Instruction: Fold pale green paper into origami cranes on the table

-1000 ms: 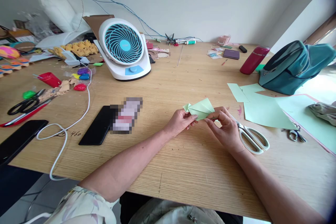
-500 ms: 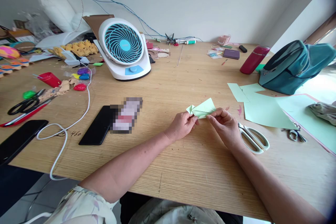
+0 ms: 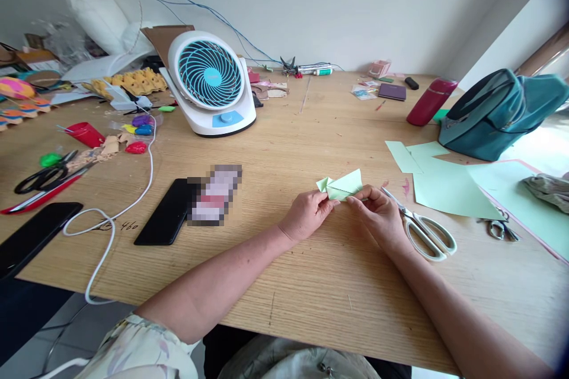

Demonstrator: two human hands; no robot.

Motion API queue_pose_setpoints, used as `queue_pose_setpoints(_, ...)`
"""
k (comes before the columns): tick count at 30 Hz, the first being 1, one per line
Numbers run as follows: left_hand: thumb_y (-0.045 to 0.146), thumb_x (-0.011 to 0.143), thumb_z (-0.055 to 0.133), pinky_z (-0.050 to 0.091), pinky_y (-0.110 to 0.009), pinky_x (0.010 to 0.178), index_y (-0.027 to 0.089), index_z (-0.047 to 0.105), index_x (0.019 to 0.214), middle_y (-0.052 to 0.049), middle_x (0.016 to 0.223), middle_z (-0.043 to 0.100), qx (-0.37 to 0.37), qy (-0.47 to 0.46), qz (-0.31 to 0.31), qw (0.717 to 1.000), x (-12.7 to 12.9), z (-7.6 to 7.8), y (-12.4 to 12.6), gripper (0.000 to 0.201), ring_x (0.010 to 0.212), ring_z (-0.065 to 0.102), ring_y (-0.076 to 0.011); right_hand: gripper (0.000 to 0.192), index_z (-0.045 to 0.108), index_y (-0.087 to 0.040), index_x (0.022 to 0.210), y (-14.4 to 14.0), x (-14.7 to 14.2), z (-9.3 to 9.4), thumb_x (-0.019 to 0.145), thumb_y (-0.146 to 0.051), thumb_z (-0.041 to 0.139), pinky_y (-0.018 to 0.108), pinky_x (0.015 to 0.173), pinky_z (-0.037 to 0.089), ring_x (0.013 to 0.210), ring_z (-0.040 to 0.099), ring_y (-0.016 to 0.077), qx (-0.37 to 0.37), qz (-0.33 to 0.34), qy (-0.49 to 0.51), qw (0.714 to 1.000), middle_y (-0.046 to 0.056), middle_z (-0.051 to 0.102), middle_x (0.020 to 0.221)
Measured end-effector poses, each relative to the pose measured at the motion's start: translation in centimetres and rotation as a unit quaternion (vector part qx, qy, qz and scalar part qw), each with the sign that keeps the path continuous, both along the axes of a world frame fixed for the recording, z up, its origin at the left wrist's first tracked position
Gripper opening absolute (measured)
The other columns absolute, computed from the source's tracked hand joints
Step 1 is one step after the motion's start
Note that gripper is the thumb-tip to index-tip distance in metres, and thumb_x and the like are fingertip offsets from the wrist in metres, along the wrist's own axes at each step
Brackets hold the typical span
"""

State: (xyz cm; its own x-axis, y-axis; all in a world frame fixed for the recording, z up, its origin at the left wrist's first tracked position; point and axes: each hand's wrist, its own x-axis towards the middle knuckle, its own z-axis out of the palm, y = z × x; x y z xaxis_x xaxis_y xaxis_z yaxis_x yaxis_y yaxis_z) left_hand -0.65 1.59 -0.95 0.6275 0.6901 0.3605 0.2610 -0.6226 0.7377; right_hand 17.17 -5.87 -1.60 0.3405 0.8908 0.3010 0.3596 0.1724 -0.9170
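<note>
Pale green folded paper (image 3: 341,185) sits low over the wooden surface (image 3: 311,284), toward its near edge, pinched from both sides: left hand (image 3: 309,213) and right hand (image 3: 381,218) each close a narrow grip on it. White-handled scissors (image 3: 422,231) lie just beside the right hand.

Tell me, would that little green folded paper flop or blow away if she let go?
The green folded paper looks thin and light, so the fan nearby could probably nudge it. Its folds likely keep it fairly stiff; both hands pinch it lightly.
</note>
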Motion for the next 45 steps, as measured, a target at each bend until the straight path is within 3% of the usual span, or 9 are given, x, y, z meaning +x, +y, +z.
queue_pose_setpoints(5,0.032,0.098,0.051,0.044,-0.026,0.068,0.017,0.066,0.075,-0.005,0.073,0.070,0.020,0.006,-0.006,1.000,-0.1,0.1,-0.1,0.032,0.066,0.062,-0.0160,0.027,0.060,-0.022,0.075,0.0,0.0,-0.1,0.083,-0.045,0.072,0.026,0.049,0.036,0.054,0.045,0.0120,0.003,0.008,-0.002,1.000,-0.003,0.054,0.064)
queue_pose_setpoints(8,0.033,0.098,0.049,0.045,-0.026,0.068,0.017,0.065,0.073,-0.005,0.072,0.070,0.010,0.005,-0.005,1.000,-0.1,0.2,-0.1,0.034,0.065,0.062,-0.0159,0.025,0.061,-0.023,0.080,0.1,0.0,-0.3,0.083,-0.045,0.072,0.027,0.054,0.042,0.059,0.052,0.0137,0.009,0.015,-0.007,1.000,-0.002,0.059,0.070)
queue_pose_setpoints(16,0.039,0.099,0.044,0.046,-0.021,0.058,0.014,0.065,0.084,-0.003,0.070,0.067,-0.150,-0.085,-0.045,0.984,0.2,0.2,0.2,0.036,0.055,0.059,-0.0104,0.021,0.062,-0.024,0.091,-0.1,0.2,-0.3,0.084,-0.040,0.072,0.032,0.071,0.050,0.074,0.061,0.0173,0.022,0.002,-0.037,0.999,0.001,0.064,0.084)
queue_pose_setpoints(22,0.044,0.097,0.045,0.045,-0.020,0.054,0.014,0.062,0.085,-0.002,0.068,0.065,-0.214,-0.108,-0.071,0.968,0.3,-0.1,0.2,0.037,0.052,0.056,-0.0089,0.020,0.062,-0.023,0.087,-0.3,0.2,0.2,0.084,-0.042,0.071,0.032,0.070,0.050,0.072,0.060,0.0172,0.017,-0.013,-0.062,0.998,0.001,0.065,0.079)
queue_pose_setpoints(37,0.036,0.100,0.041,0.045,-0.019,0.056,0.015,0.060,0.080,-0.002,0.067,0.064,-0.157,-0.050,-0.093,0.982,0.2,0.2,0.0,0.035,0.053,0.057,-0.0091,0.031,0.058,-0.023,0.078,0.2,-0.5,0.7,0.077,-0.048,0.077,0.029,0.057,0.045,0.061,0.053,0.0147,0.032,0.006,0.083,0.996,-0.002,0.058,0.068)
queue_pose_setpoints(45,0.032,0.101,0.039,0.046,-0.021,0.059,0.015,0.060,0.081,-0.002,0.068,0.063,-0.137,-0.027,-0.126,0.982,0.1,-0.1,-0.3,0.034,0.056,0.057,-0.0100,0.034,0.055,-0.027,0.091,0.3,-0.6,0.9,0.075,-0.045,0.079,0.029,0.058,0.047,0.063,0.054,0.0154,0.046,0.009,0.117,0.992,-0.003,0.058,0.075)
